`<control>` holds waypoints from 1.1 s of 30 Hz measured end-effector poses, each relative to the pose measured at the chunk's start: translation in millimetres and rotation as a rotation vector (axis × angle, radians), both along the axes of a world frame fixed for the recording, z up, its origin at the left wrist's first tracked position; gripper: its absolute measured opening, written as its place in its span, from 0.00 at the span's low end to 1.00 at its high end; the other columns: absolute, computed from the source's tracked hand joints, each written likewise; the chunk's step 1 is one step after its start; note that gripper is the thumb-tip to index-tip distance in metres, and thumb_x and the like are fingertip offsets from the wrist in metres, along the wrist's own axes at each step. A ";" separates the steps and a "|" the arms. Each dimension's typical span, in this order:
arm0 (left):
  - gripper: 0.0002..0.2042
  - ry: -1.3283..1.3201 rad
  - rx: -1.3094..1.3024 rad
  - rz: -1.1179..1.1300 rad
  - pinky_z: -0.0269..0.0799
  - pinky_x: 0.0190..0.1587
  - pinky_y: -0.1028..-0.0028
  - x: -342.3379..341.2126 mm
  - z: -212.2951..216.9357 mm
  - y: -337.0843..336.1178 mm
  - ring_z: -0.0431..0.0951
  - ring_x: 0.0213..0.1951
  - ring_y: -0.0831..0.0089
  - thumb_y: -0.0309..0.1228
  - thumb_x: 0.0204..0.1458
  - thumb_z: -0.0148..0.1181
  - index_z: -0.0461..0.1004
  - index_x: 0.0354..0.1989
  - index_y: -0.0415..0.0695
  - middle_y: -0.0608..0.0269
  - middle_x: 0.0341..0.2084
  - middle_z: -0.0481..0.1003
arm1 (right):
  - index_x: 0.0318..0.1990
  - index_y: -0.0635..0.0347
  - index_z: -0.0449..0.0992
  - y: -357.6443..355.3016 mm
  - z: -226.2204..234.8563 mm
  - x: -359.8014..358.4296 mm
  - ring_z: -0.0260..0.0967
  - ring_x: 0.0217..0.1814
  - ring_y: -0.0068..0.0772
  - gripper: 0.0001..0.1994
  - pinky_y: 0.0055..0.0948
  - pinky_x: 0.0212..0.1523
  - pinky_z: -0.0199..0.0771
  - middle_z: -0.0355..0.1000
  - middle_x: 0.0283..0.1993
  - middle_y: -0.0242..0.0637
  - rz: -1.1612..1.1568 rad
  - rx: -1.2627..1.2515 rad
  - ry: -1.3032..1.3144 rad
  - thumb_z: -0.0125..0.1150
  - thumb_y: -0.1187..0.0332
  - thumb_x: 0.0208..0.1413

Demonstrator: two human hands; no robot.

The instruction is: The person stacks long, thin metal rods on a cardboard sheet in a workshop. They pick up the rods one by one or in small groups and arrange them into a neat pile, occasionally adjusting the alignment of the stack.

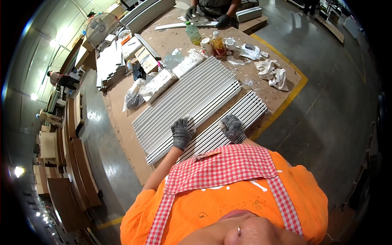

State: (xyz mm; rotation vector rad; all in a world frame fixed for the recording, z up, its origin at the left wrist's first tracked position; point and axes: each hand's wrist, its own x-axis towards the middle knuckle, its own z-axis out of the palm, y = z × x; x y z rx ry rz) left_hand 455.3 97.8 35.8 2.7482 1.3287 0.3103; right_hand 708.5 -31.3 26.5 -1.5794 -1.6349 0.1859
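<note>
Two groups of long white slatted strips lie side by side on the brown-covered table: a wide far group and a narrower near group. My left hand, in a grey knitted glove, rests on the near edge of the far group. Its fingers are bent, with a small whitish patch at their tips that I cannot make out. Over the near group is my right hand, gloved alike, fingers curled in against the strips. Whatever it may hold is hidden.
Wrapped white packs and a plastic bag lie beyond the far strips. A green bottle, an amber bottle and crumpled white cloths stand or lie further back. Across the table, a co-worker's gloved hands handle a white strip.
</note>
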 end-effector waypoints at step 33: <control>0.38 0.013 0.118 -0.012 0.29 0.74 0.52 20.6 -30.1 38.0 0.44 0.73 0.56 0.59 0.61 0.43 0.52 0.71 0.42 0.48 0.70 0.49 | 0.32 0.60 0.77 10.5 -8.6 -9.7 0.68 0.34 0.49 0.10 0.44 0.39 0.68 0.70 0.29 0.45 0.018 0.134 -0.147 0.57 0.64 0.59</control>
